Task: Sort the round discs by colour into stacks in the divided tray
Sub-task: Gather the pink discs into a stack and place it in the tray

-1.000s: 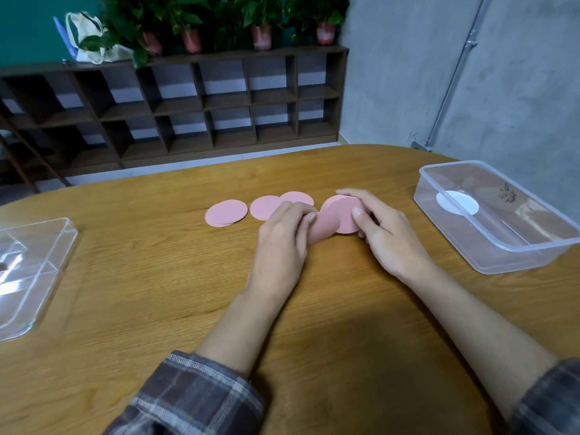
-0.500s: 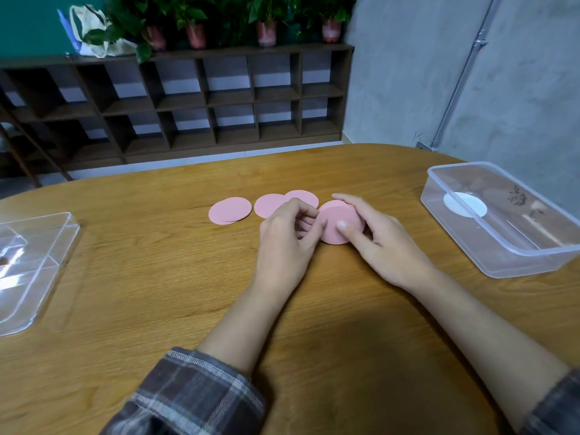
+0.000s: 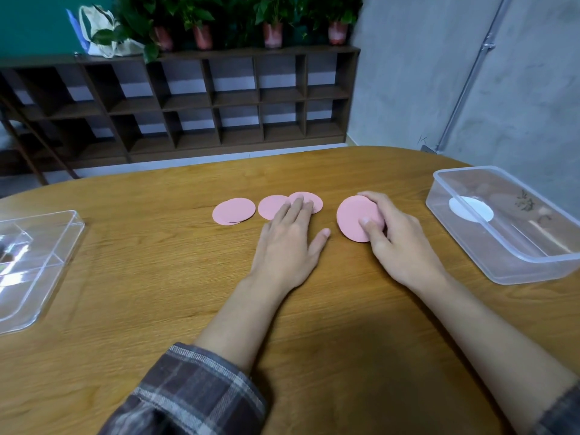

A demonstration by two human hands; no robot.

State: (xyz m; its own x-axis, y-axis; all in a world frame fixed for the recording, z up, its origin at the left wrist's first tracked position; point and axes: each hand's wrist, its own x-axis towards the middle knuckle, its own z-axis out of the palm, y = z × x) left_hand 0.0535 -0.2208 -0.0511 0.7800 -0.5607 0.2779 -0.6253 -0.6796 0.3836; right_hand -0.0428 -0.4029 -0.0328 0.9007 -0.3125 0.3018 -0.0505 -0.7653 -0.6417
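The pink stack (image 3: 354, 216) stands tilted on its edge on the wooden surface (image 3: 157, 277), grasped by the right hand (image 3: 405, 246) with the thumb on its near face and the fingers curled behind. Just left of the stack, two overlapping pink discs (image 3: 271, 207) lie flat under the straight fingertips of the left hand (image 3: 288, 243), which is spread and relaxed, palm down. Further left of the stack lie more pink discs (image 3: 233, 211). Far left of it is the clear divided tray (image 3: 62, 265). Well to the right of the stack, a clear container (image 3: 533, 271) holds a white disc (image 3: 470, 209).
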